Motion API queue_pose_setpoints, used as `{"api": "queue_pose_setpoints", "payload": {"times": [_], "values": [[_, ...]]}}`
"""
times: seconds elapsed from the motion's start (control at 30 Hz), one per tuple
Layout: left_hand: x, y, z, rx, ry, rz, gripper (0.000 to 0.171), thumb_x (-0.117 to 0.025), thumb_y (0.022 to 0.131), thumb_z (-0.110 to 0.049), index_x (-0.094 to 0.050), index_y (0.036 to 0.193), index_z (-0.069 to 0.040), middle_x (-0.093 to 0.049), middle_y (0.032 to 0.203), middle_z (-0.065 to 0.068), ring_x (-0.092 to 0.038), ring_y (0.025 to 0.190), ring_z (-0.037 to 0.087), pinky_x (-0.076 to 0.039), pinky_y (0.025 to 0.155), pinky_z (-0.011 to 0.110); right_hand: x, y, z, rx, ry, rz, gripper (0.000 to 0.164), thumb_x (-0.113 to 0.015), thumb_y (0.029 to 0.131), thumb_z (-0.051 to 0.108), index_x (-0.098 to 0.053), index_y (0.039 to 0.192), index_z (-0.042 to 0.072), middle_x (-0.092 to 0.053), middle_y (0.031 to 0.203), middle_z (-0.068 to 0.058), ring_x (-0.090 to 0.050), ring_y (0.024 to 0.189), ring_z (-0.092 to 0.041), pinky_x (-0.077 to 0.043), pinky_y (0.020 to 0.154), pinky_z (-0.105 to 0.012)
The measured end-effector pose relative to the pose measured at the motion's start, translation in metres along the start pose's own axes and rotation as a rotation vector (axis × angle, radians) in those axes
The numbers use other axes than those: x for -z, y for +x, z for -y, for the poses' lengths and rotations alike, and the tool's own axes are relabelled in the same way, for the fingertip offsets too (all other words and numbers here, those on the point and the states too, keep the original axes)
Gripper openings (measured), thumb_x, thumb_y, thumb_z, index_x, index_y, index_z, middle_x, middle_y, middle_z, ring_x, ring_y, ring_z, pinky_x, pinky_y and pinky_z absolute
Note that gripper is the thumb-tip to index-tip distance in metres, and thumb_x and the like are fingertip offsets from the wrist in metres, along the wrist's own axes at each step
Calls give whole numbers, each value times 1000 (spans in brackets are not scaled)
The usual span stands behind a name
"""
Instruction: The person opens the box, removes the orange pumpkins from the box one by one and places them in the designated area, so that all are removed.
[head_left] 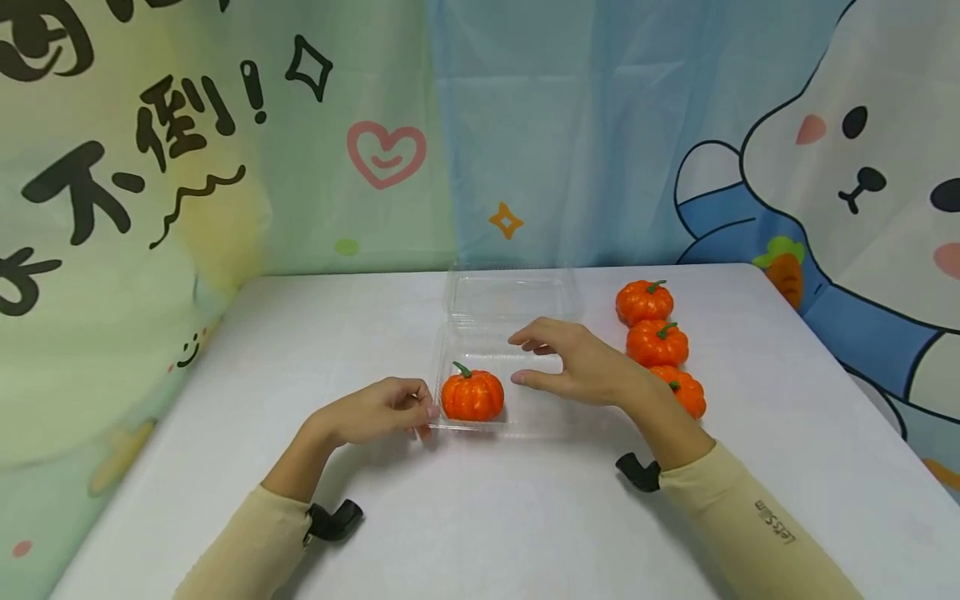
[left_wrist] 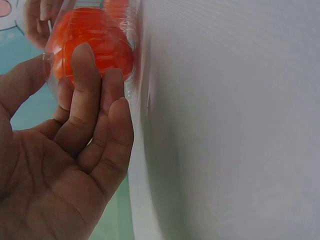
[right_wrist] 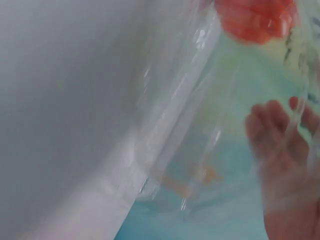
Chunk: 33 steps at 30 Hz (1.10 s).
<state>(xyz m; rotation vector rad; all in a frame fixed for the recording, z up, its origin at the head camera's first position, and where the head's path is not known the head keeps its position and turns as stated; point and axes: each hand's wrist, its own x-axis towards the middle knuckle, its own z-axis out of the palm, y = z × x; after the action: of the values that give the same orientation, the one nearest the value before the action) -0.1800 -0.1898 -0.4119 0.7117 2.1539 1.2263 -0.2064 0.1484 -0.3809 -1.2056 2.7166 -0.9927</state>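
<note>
A clear plastic clamshell box (head_left: 537,421) lies on the table with its lid (head_left: 513,297) folded back. Inside its front left corner sits an orange toy pumpkin (head_left: 472,396) with a green stem. My left hand (head_left: 382,411) pinches the box's left edge near that corner; in the left wrist view the thumb is at the rim and the fingers (left_wrist: 85,95) lie against the outer wall. Over the right part of the box, my right hand (head_left: 573,362) hovers with fingers apart, holding nothing. The right wrist view shows that hand (right_wrist: 285,150) through the clear plastic.
Three more toy pumpkins stand in a row right of the box: a far one (head_left: 643,303), a middle one (head_left: 656,343) and a near one (head_left: 688,393) partly behind my right forearm. A printed curtain (head_left: 570,125) hangs behind the white table (head_left: 480,517).
</note>
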Motion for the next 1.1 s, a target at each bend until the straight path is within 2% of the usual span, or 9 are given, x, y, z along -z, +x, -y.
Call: {"api": "queue_pose_setpoints", "payload": {"times": [0.17,0.33,0.5,0.77,1.1], "values": [[0,-1,1,0,-8,0,16,-56,104,-16,-61,100,-2,-74,90,12,-64,89,29,-51,81,34,-10,7,4,6,34,54,51,-78,92,31,-60,134,9,-66,128,-7,-68,113,-32,-55,97,-47],[0,-1,4,4,-6,-4,16,-57,104,-17,-62,100,-2,-74,90,11,-63,88,28,-50,80,34,-17,14,8,-13,62,110,55,-77,93,33,-57,138,7,-63,136,-13,-67,118,-34,-54,99,-48],[0,0,3,-1,-7,-2,14,-56,104,-15,-62,100,-3,-74,89,11,-63,87,28,-50,79,33,-23,19,11,-67,66,158,59,-74,95,39,-55,141,8,-60,141,-12,-66,120,-32,-53,101,-48],[0,1,2,4,-13,-3,19,-57,105,-20,-62,101,-2,-74,90,12,-64,87,30,-52,80,35,-32,28,15,-99,48,236,63,-70,97,44,-51,145,9,-58,146,-11,-66,121,-27,-52,103,-47],[0,-1,3,0,-6,-5,20,-57,105,-19,-62,102,0,-74,89,9,-64,86,27,-52,80,34,-39,31,19,-63,16,229,62,-73,94,40,-52,143,8,-63,141,-7,-65,123,-24,-50,107,-42]]}}
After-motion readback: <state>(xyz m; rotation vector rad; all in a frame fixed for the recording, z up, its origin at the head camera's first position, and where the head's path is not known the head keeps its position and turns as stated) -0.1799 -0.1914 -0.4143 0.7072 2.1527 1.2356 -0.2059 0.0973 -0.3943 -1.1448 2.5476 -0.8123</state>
